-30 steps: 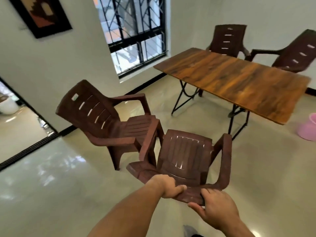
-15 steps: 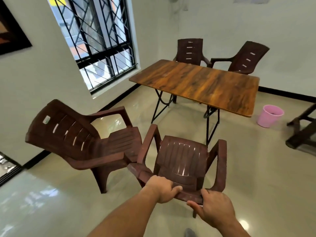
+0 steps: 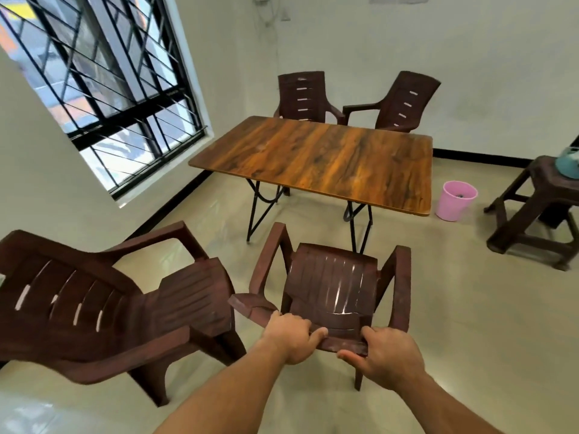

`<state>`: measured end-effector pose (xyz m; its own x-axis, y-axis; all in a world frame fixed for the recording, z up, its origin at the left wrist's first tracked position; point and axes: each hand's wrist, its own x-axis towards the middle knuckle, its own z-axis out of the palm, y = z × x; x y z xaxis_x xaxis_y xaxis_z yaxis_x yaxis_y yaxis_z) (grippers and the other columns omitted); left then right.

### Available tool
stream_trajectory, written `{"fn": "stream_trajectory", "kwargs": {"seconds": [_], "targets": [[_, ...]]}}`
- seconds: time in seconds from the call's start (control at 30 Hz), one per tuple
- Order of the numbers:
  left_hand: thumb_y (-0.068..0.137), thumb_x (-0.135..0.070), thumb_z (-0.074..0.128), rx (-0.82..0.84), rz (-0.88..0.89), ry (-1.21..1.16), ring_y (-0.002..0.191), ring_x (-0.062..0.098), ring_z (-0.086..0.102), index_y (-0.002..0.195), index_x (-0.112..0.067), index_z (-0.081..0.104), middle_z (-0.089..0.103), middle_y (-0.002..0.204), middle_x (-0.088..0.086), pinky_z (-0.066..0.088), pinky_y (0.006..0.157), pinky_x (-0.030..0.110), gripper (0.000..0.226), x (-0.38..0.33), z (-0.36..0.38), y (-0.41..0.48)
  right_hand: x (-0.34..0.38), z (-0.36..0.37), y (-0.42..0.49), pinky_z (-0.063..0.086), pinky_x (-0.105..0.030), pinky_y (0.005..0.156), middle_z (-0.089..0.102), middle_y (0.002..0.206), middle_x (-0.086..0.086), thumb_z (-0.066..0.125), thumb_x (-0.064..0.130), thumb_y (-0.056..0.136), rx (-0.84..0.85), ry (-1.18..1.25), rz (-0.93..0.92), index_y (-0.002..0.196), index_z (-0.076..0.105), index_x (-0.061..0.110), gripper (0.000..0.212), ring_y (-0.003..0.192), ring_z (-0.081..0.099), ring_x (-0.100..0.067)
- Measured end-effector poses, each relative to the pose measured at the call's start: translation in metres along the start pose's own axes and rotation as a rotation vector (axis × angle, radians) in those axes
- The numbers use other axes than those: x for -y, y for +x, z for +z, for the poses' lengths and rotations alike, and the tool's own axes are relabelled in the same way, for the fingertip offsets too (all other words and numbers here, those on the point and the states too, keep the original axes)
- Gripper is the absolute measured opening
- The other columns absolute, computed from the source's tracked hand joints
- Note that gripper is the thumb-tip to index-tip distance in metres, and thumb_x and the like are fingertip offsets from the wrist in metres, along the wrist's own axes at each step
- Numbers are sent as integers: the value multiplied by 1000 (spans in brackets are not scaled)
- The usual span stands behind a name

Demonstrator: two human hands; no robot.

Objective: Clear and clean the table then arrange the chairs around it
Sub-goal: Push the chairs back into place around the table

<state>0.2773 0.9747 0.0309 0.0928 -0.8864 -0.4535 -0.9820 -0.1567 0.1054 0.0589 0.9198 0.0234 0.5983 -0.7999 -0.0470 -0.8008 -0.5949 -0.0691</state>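
both hands, left hand (image 3: 289,336) and right hand (image 3: 386,355), grip the backrest top of the brown chair (image 3: 332,286) at lower centre, facing the worktop (image 3: 316,158).

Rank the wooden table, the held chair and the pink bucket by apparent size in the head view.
1. wooden table and held chair: look alike; the chair's nearness makes ranking unsure.
2. pink bucket: clearly smallest.

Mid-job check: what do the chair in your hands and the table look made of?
The held chair looks like moulded brown plastic, semi-gloss: one-piece slatted seat with light glints. The table top shows orange-brown wood grain with a smooth sheen, possibly laminate.
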Motion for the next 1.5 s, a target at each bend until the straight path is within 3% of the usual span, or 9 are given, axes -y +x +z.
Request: {"fn": "stream_trajectory", "kwargs": {"seconds": [0.17, 0.4, 0.6, 0.8, 0.87, 1.0, 1.13, 1.5], "targets": [[99, -68, 11, -13, -27, -6, 120, 27, 56, 116, -19, 66, 68, 119, 8, 23, 118, 55, 75, 11, -10, 31, -7, 4, 31, 53, -32, 69, 67, 88, 10, 12, 100, 70, -20, 6, -5, 92, 60, 30, 88, 78, 62, -15], [99, -69, 18, -41, -4, -67, 141, 23, 40, 134, -18, 59, 57, 142, 7, 0, 125, 57, 74, 1, -30, 57, -39, -5, 66, 50, -32, 76, 64, 92, 10, 11, 99, 71, 2, -21, -24, 98, 59, 30, 88, 82, 59, -13], [102, -62, 24, -4, 111, -84, 138, 26, 44, 139, -17, 53, 55, 142, 7, 9, 125, 52, 65, -14, -37, 54, -76, -12, 73, 35, -23, 81, 54, 95, 17, 4, 102, 64, 98, -4, -48, 102, 59, 38, 93, 90, 45, -6], [104, -53, 28, -55, 182, -103, 140, 25, 40, 146, -16, 45, 50, 148, 6, 12, 125, 51, 58, 14, -35, 33, -92, -22, 61, 26, -26, 104, 56, 117, 22, -3, 97, 68, 123, -98, -18, 118, 58, 42, 96, 117, 43, -4], [104, -50, 30, -136, 205, -87, 144, 25, 35, 149, -15, 41, 45, 152, 6, 9, 126, 49, 58, 41, -27, 24, -63, -23, 60, 24, -29, 110, 53, 125, 21, -3, 94, 72, 130, -84, -20, 122, 56, 42, 93, 123, 41, -5], [105, -47, 33, -255, 211, -78, 155, 24, 13, 159, -15, 24, 21, 167, 6, 3, 127, 48, 64, 100, -16, -2, 42, -9, 75, 25, -34, 112, 52, 136, 11, 19, 82, 87, 52, 4, -61, 131, 57, 32, 77, 130, 40, -11], [104, -47, 35, -326, 201, -54, 155, 24, 13, 160, -14, 22, 19, 168, 6, 8, 127, 46, 66, 178, -10, -43, 163, 3, 86, 26, -40, 115, 50, 142, 5, 20, 77, 90, -92, 126, -83, 136, 54, 26, 76, 137, 38, -17], [105, -48, 32, -300, -202, -98, 156, 22, 10, 161, -15, 22, 17, 169, 4, 7, 127, 45, 65, 445, 19, -192, 481, 11, 143, 30, -39, 113, 51, 144, 2, 32, 67, 93, -89, 199, -393, 135, 56, 23, 66, 138, 38, -18]]}}
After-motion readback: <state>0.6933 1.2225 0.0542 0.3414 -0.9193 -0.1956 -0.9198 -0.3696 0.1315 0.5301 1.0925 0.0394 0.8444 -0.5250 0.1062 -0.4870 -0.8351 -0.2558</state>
